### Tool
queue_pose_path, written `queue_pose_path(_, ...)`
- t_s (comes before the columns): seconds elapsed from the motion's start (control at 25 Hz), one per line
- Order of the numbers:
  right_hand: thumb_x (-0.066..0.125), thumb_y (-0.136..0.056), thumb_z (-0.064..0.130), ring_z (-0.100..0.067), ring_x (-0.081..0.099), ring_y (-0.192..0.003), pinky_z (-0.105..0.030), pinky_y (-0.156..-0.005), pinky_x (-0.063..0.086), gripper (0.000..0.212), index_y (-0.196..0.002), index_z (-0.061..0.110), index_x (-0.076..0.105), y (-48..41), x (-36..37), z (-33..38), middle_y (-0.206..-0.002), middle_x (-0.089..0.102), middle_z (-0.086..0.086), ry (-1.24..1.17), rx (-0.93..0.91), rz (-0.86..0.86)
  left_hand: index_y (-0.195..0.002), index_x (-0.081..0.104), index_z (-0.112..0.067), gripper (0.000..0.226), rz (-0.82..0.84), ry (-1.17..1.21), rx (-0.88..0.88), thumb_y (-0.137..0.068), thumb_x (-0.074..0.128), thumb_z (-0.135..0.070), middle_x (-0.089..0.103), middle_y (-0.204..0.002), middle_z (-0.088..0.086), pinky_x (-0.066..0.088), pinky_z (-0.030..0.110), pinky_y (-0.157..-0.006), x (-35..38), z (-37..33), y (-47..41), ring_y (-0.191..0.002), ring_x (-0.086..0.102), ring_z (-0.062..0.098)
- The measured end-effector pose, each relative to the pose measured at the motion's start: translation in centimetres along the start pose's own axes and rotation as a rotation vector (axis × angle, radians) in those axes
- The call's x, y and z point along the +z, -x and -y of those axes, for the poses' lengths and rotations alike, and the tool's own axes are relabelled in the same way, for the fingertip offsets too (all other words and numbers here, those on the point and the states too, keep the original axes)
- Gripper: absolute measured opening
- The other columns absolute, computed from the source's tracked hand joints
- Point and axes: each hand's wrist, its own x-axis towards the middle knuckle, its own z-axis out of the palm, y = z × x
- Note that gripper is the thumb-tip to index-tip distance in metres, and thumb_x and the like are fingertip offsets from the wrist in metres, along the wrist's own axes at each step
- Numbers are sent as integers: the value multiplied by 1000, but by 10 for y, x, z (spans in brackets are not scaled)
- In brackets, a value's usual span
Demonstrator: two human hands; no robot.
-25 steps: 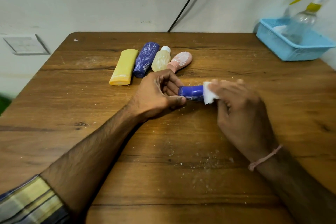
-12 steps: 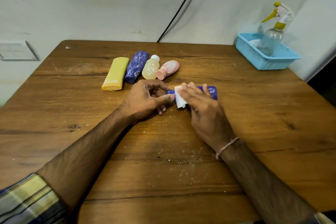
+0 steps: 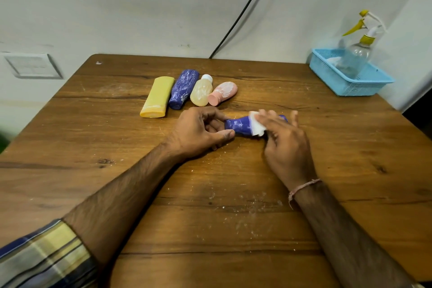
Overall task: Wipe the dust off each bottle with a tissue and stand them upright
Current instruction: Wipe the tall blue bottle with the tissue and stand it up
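At frame centre, a blue bottle point(image 3: 240, 125) is held lying on its side on the wooden table point(image 3: 233, 194). Its narrow end is pinched by the left hand point(image 3: 198, 132); a white tissue point(image 3: 257, 126) is pressed onto its body by the right hand point(image 3: 284, 140). No label or writing can be read on any bottle. Five bottles are counted: the held one plus four lying in a row above centre, yellow bottle point(image 3: 157, 97), dark blue bottle point(image 3: 183, 89), cream bottle point(image 3: 201, 91), pink bottle point(image 3: 223, 93), all dust-streaked. One blue basket point(image 3: 346, 84) with one spray bottle point(image 3: 357, 54) is seen at the upper-right table corner. Bare tabletop is noted between row and basket, and toward the lower frame edge.
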Motion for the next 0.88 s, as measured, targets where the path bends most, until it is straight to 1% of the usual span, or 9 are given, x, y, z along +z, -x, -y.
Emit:
queue_pose_path(0.08, 50, -90, -9, -20, 46, -137, -45, -123, 15, 48, -133, 11, 56, -1, -2, -1, -140, 55, -6, 4, 92, -24, -104, 70, -16, 29, -8, -36, 2, -79, 86, -20, 76, -81, 7, 58, 26, -59, 0, 1, 0, -64, 70, 15)
queue_pose_path(0.2, 50, -88, -12, -20, 39, -141, -43, -123, 16, 55, -137, 11, 53, 8, 8, 26, -145, 51, -6, -81, -185, 121, -95, 72, -16, 22, -38, -132, 47, -78, 86, -17, 75, -79, 3, 53, 21, -57, 1, 2, 0, -62, 64, 6)
queue_pose_path(0.28, 50, -86, -15, -16, 39, -140, -35, -124, 11, 57, -137, 12, 53, 9, 10, 27, -144, 52, -5, -108, -250, 140, -93, 72, -17, 21, -38, -151, 50, -78, 86, -18, 74, -78, 2, 52, 19, -55, 0, 3, 0, -61, 64, 5)
queue_pose_path(0.36, 50, -88, -14, -14, 42, -138, -27, -124, 9, 54, -134, 13, 53, -1, 1, 7, -141, 53, -4, -77, -49, 43, -99, 70, -16, 26, -21, -86, 0, -79, 86, -22, 76, -80, 4, 57, 22, -57, 0, 1, -1, -64, 69, 11)
queue_pose_path(0.48, 49, -90, -11, -12, 38, -140, -39, -125, 5, 51, -135, 13, 53, -9, -12, -16, -145, 50, -3, 7, 221, -7, -102, 68, -14, 28, 8, -42, -27, -81, 84, -22, 77, -81, 7, 57, 24, -58, 0, 0, -3, -65, 72, 15)
queue_pose_path(0.56, 48, -90, -11, -7, 31, -140, -36, -124, 7, 52, -138, 12, 51, -4, -8, 1, -146, 48, -4, -33, 83, 57, -101, 68, -12, 26, 2, -41, -23, -81, 83, -19, 77, -80, 8, 57, 25, -57, 1, 0, -2, -64, 72, 17)
queue_pose_path(0.68, 48, -85, -16, -12, 36, -139, -40, -123, 13, 59, -138, 10, 50, 9, 4, 24, -143, 51, -6, -89, -220, 169, -99, 69, -10, 22, -6, -34, -5, -82, 83, -15, 76, -78, 10, 59, 31, -57, 1, 3, -2, -62, 71, 19)
queue_pose_path(0.72, 48, -86, -16, -13, 39, -139, -41, -123, 13, 58, -137, 11, 51, 6, 4, 20, -143, 53, -6, -71, -200, 143, -99, 69, -9, 23, -6, -20, -4, -82, 82, -15, 76, -78, 11, 59, 31, -57, 1, 2, -2, -62, 71, 19)
queue_pose_path(0.88, 48, -91, -8, -15, 40, -140, -36, -124, 5, 49, -136, 12, 52, -6, -4, -8, -144, 52, -5, 36, 165, -4, -107, 66, -12, 32, 16, 44, -53, -81, 82, -19, 78, -84, 10, 58, 26, -56, 0, -2, -2, -65, 71, 18)
